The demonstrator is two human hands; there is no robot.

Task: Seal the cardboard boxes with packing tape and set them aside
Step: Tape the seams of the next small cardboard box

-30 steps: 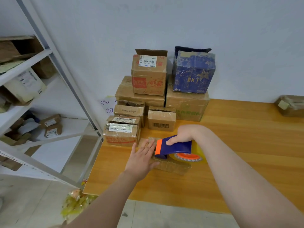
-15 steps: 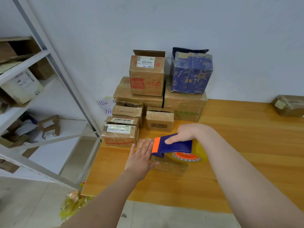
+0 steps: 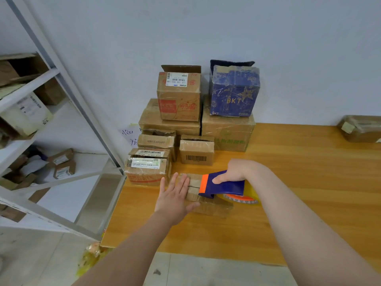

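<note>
Left hand (image 3: 175,196) flat on 1 small box (image 3: 210,207), right hand (image 3: 233,174) grips tape dispenser (image 3: 223,185) on its seam (taping looks unfinished); set-aside not done.

**Surroundings of the packing spot**

A wooden worktop (image 3: 309,182) filled the view from three to five o'clock. A grey metal shelf rack (image 3: 68,96) stood at nine o'clock. A handwritten paper note (image 3: 129,136) showed against the white wall (image 3: 206,27). A yellow bag (image 3: 90,259) lay on the floor (image 3: 31,254) at seven o'clock.

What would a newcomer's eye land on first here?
The blue and orange tape dispenser gripped by the right hand sits on a small flat cardboard box, which the left hand presses down at the wooden table's left end. Behind, a dark blue printed box tops stacked brown cartons.
</note>
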